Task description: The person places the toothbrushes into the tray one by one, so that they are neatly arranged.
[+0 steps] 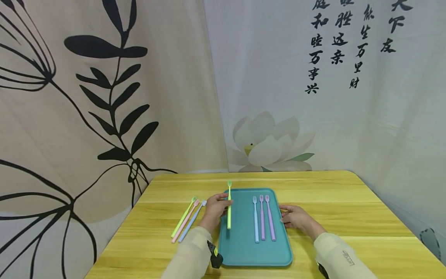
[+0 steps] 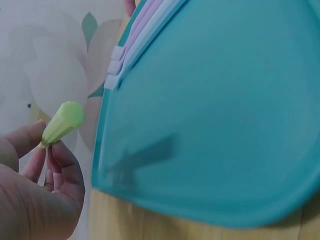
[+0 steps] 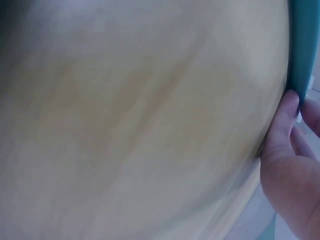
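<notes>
In the head view, the left hand [image 1: 216, 209] is pinching a green toothbrush [image 1: 229, 217] between its thumb and fingers; this brush is in the air, above the left side of a teal tray [image 1: 240, 250]. On the right part of the tray there lie a blue toothbrush [image 1: 256, 223] and two purple toothbrushes [image 1: 263, 221], side by side. The right hand [image 1: 297, 217] is at the right edge of the tray. On the worktop [image 1: 139, 240], to the left of the tray, three more brushes are lying at a slant: a yellow-green one [image 1: 183, 217], a pink one [image 1: 185, 222] and a light blue one [image 1: 192, 222]. A printed cloth [image 1: 181, 97] hangs behind.

In the left wrist view, the end of the green toothbrush points to the camera, and a shadow [image 2: 150, 155] falls on the tray, apart from the brush.

In the right wrist view, the right hand is pinching the tray's rim, with its fingertips on both sides. The worktop looks pale and blurred there.
</notes>
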The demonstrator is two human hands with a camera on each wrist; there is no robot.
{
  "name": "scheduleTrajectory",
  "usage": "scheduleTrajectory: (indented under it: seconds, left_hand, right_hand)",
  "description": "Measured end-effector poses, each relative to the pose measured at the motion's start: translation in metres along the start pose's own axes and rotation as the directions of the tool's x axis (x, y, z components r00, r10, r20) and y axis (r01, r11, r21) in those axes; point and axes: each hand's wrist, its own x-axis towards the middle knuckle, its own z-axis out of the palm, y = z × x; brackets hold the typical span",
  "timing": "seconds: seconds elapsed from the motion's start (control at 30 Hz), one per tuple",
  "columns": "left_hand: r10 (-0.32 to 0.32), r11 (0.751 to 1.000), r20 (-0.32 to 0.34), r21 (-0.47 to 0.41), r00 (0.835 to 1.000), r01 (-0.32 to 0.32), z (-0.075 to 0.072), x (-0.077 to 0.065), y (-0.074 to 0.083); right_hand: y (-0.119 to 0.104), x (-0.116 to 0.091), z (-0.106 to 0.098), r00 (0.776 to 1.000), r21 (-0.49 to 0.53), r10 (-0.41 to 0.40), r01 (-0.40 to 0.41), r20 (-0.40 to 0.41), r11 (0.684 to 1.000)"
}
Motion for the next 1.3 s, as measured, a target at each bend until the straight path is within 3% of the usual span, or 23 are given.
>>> scheduleTrajectory:
  seconds: [0.5,1.3]
  left_hand:
    - [-0.004,1.000,0.004,-0.010,1.000,0.004,0.030,-0.008,-0.006]
    - [-0.024,0.997,-0.050,0.069,0.998,0.027,0.060,-0.019,-0.019]
  right_hand:
    - [0.001,-0.001,-0.001,1.000,-0.004,0.001,-0.001,0.006,1.000]
    - [0.003,0.001,-0.002,1.000,0.004,-0.009,0.009,0.003,1.000]
